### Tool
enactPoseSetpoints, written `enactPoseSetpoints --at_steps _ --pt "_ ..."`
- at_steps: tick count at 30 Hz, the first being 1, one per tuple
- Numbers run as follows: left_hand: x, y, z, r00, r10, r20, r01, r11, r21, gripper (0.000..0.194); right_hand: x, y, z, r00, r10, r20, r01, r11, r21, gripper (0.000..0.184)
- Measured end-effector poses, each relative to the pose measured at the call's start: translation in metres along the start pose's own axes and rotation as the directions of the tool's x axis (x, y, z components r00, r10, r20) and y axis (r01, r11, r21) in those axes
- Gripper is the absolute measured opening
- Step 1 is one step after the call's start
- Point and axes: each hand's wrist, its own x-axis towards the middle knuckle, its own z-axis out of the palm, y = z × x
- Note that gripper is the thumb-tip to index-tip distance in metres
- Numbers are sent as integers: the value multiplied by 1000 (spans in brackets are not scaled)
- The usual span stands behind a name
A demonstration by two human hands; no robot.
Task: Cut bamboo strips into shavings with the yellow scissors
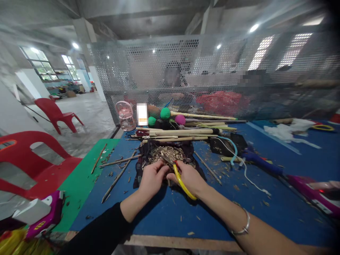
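Note:
My left hand [152,176] and my right hand [188,176] meet over a dark cloth [186,148] heaped with wood shavings [167,153] on the blue table [164,212]. My right hand is closed round yellow-handled cutters [183,184], whose blades point toward the pile. My left hand is curled with its fingertips pinched on something small beside the blades; I cannot make out what it is.
Bamboo sticks [180,131] with green and pink ball ends lie beyond the pile. Thin sticks [117,179] lie to the left. A blue glue gun [259,161] with a white cord lies right. Red chairs [34,166] stand left. A mesh screen [212,71] backs the table, with people behind it.

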Motion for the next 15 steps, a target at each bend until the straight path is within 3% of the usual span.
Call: enactPoseSetpoints --at_steps 7,12,15 --pt "0 0 3 983 -145 111 167 961 -220 23 6 10 0 994 -42 97 26 986 166 42" --pt "4 2 0 965 -186 186 249 876 -414 30 7 11 -16 953 -179 246 87 936 342 48" --pt "4 3 -2 960 -183 210 262 851 -455 36 7 13 -26 924 -271 270 153 908 390 53"
